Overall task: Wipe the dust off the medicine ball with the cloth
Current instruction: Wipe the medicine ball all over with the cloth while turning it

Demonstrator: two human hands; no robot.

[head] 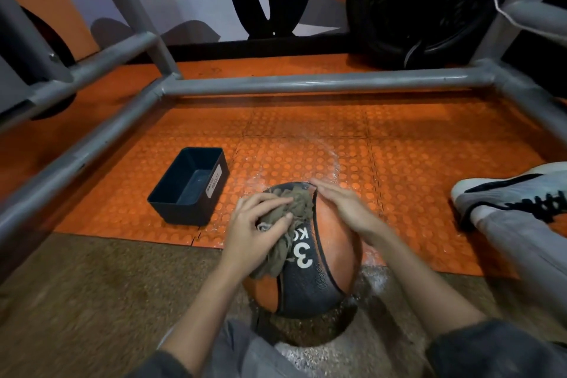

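Several grey metal tubes [79, 156] of a rack frame cross the left side and the far side of your view, standing on an orange studded floor mat [306, 132]. Just right of the slanting tube, an open black plastic bin [181, 212] sits on the mat, with a small label on its right wall. Right of the bin, your left hand [257, 224] has its fingers curled round a bunched olive cloth [285, 242] and presses it onto the upper left of the ball. The medicine ball [334, 255], orange and black with a white 3 on it, rests near you at the seam where the mat meets the brown floor, close to your knees. Your right hand [343, 209] lies flat on the ball's far right side, fingers straight and together, holding nothing. White dust [376, 279] speckles the floor beside the ball. Far right, a white and black shoe [503, 190] rests on the mat.
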